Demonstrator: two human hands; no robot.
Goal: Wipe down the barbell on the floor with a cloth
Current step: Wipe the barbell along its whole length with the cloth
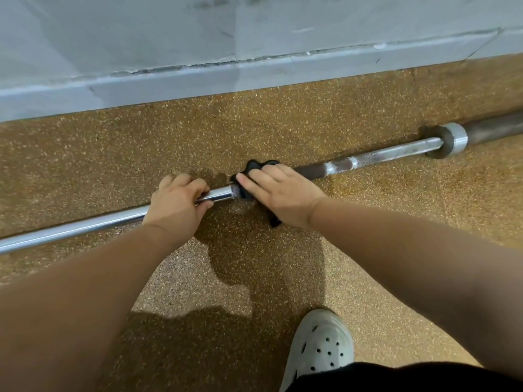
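Barbell: long steel bar lying on the speckled floor, running alongside the grey wall and near it. The shaft is bright on the left stretch. It is duller, with dark patches, between the hands and the collar at right. A dark sleeve beyond the collar runs out of view.

Cloth: small, dark, bunched over the shaft. A tuft shows past the fingertips on the wall side, and a corner hangs below the palm on the near side.

Left hand: fingers and thumb curled round the bare shaft just beside the cloth, apparently steadying it.

Right hand: laid over the cloth, fingers bent across the top of the bar and clamping the fabric to it. The thumb points toward the other hand.

Shoe: pale perforated clog planted on the near side, well apart from the bar.

Step, as judged: wiping at mid-shaft, with the dull right stretch yet to be done.

Hazards, as judged:
- The bar may roll toward the wall if the steadying grip loosens under a hard stroke.
- The bunched cloth may slip off the shaft, leaving bare fingers rubbing rough metal.
- The underside may go unwiped, since the bar rests on the floor and nothing turns it.
- Knuckles may strike the collar at the end of a long pass.
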